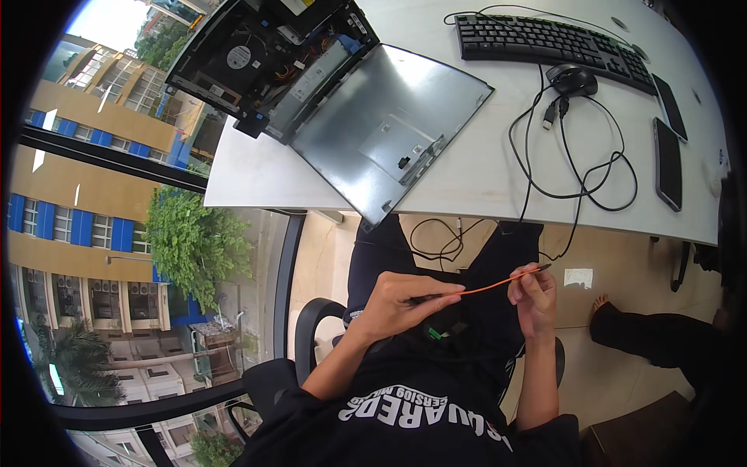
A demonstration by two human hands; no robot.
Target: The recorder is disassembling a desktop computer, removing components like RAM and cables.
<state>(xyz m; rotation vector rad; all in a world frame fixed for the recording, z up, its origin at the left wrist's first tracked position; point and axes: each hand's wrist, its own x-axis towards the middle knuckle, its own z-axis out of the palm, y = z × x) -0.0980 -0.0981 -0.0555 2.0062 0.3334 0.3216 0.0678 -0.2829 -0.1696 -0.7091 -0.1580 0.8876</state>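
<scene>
Item: black T-shirt (424, 381) with white lettering, worn by the seated person.
Item: small green piece (438, 333), at the shirt front; its kind cannot be told.
Item: left hand (398, 303), thumb and fingers drawn together on one end of an orange cable (496, 284).
Item: right hand (534, 300), thumb and fingertips pinching the same cable near its dark tip (544, 268). The cable spans the gap between the hands in a slight bend, above the lap and short of the desk edge.
Item: black chair armrest (313, 315), beside the left forearm.
Item: white desk (467, 175), ahead of the hands.
Item: metal panel (350, 136), lying flat at the left of the desk, against the open side of a computer case; one corner overhangs the front edge.
Item: computer case (204, 66), black, open. Contents: round fan (240, 56), silver metal housing (311, 82), coloured wires (291, 72), blue part (347, 44).
Item: two dark phones (668, 165), side by side at the desk's right.
Item: black mouse (573, 79), near a loosely looped cord and USB plug (549, 118).
Item: black keyboard (548, 43), beyond the mouse.
Item: tree (193, 243) and tan building (85, 173), outside the window at left.
</scene>
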